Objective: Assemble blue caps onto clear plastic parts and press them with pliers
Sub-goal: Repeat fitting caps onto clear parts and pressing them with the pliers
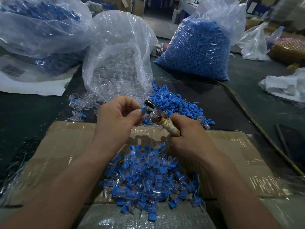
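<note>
A small clear plastic part with a blue cap [143, 108] was pinched in the fingers of the left hand [118, 115], at the metal nose of the pliers [151, 111]. The pliers, with cloth-wrapped yellow handles, were gripped by the right hand [186, 138] and pointed up-left. Finished pieces [148, 179] were heaped on a cardboard box [69, 146]. An open transparent bag [118, 55] held clear parts; another bag [198, 50] on the desk [214, 100] held blue caps.

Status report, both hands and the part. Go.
Left hand pinching a blue-capped part at the pliers head. Right hand gripping the wrapped pliers handle. Finished pieces piled on the cardboard below. Nothing in the way.
</note>
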A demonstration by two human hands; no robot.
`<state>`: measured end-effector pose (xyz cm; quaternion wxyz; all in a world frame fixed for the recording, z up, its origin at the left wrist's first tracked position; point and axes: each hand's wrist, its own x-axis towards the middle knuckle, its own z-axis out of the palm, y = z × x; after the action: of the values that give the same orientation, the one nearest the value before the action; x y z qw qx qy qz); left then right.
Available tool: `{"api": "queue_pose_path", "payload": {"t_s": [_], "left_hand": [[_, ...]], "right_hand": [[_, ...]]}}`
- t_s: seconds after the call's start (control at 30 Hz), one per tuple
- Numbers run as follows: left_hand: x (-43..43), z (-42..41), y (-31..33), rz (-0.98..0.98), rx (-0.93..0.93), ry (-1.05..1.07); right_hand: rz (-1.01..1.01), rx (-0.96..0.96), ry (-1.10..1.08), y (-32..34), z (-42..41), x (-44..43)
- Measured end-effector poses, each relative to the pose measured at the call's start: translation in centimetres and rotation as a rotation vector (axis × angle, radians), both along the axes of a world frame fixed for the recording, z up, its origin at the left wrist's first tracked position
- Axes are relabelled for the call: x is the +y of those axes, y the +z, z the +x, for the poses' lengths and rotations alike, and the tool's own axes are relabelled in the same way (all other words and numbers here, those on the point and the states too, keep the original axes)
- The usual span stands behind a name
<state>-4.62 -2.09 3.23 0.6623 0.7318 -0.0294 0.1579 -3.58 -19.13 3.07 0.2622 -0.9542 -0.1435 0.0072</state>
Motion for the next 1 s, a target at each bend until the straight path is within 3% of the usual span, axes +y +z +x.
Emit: {"api": "queue_pose_path", "payload": {"t_s": [0.63, 0.77, 1.0], "left_hand": [[0.7, 0.2, 0.1, -0.001, 0.046, 0.085], [0.9, -0.3, 0.7, -0.075, 0.149, -0.132], [0.3, -1.2, 1.4, 0.07, 0.313, -0.544]], "right_hand": [[-0.066, -0.05, -0.011, -0.3, 0.9, -1.3], [-0.109, 0.018, -0.036, -0.1, 1.1, -1.8], [-0.129, 0.155, -0.053, 0.1, 1.5, -2.0]]}}
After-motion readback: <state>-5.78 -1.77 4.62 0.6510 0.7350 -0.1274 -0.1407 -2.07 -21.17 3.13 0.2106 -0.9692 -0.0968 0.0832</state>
